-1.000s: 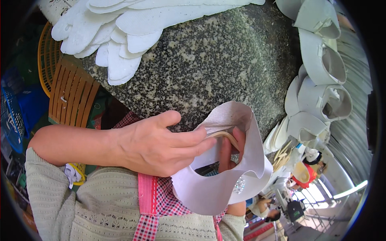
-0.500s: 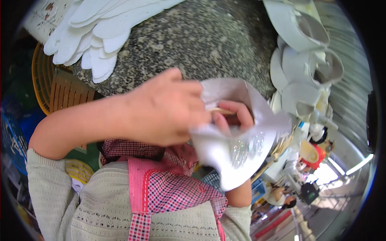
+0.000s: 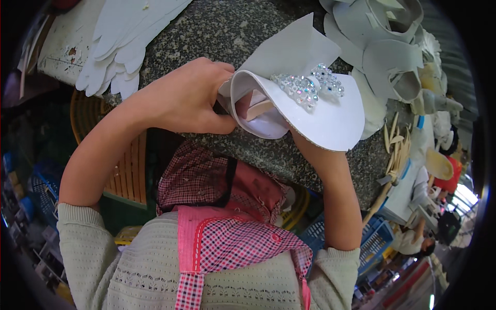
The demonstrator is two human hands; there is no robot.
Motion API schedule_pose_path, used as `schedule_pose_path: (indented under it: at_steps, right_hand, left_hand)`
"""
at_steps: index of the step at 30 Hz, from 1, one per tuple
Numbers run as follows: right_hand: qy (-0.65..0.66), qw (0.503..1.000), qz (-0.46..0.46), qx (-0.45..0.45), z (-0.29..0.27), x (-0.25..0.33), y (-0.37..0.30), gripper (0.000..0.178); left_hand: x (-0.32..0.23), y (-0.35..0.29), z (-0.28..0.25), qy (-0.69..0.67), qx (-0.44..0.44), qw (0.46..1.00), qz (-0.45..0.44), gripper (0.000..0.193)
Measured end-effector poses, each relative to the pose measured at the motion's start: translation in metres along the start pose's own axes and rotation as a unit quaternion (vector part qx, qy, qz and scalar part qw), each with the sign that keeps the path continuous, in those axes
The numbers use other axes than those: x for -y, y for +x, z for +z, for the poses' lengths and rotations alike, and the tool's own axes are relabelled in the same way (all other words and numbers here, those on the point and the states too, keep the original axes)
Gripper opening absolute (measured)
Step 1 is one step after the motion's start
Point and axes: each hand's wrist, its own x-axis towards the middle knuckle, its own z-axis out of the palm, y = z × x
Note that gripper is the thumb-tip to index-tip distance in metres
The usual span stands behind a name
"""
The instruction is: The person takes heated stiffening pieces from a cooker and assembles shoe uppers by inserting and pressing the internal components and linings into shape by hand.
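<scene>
A white curved shoe upper piece (image 3: 320, 116) with a cluster of clear rhinestones (image 3: 307, 85) on top is held over the edge of a speckled grey stone slab (image 3: 217, 31). My left hand (image 3: 186, 98) grips its left rim with thumb and fingers. My right hand is almost wholly hidden under the white piece; only fingertips (image 3: 243, 106) show inside its curl, holding a thin wooden stick (image 3: 260, 109). My right forearm (image 3: 330, 191) rises from below to the piece.
A stack of flat white cut-outs (image 3: 124, 46) lies at the slab's far left. Several finished white curved pieces (image 3: 387, 46) pile at the upper right. A woven basket (image 3: 126, 170) and blue crates (image 3: 372, 243) sit below the slab. Wooden sticks (image 3: 395, 139) lie at right.
The white piece has been turned and lifted, so its rhinestone cluster now faces up. Both hands moved up toward the slab with it.
</scene>
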Motion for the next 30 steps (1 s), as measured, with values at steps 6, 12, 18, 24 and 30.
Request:
schedule_pose_path:
  at_steps: [6,12,18,24,30]
  right_hand:
    - [0.159,0.982,-0.014,-0.098,0.002,0.019,0.017,0.034]
    - [0.069,0.989,0.059,-0.116,0.006,0.012,0.019,0.019]
    - [-0.008,0.984,0.081,-0.158,0.007,0.015,0.023,0.023]
    - [0.124,0.981,0.040,-0.142,0.003,0.001,0.013,0.019]
    - [0.058,0.991,0.009,-0.123,-0.004,0.007,0.013,0.023]
  left_hand:
    - [-0.006,0.002,0.007,0.116,-0.054,0.982,0.135,0.026]
    - [-0.017,0.013,0.004,0.192,0.016,0.977,0.092,0.026]
    - [-0.025,0.023,-0.002,0.179,0.078,0.981,0.020,0.034]
    - [-0.022,0.024,-0.001,0.158,0.072,0.985,-0.009,0.036]
    - [-0.021,0.025,-0.001,0.123,0.063,0.990,-0.017,0.032]
